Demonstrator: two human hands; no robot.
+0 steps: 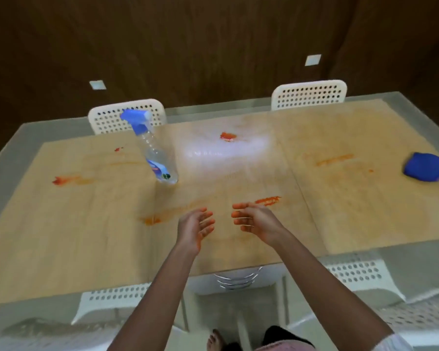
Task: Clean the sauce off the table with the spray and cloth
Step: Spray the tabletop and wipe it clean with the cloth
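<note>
Wide wooden surface [86, 249] streaked with orange sauce smears [268, 200], clear spray bottle [152, 150] standing left of centre, blue cloth [426, 171] bunched at far right edge, left hand [197, 228] and right hand [255, 220] hovering empty, fingers relaxed, palms facing each other.
</note>
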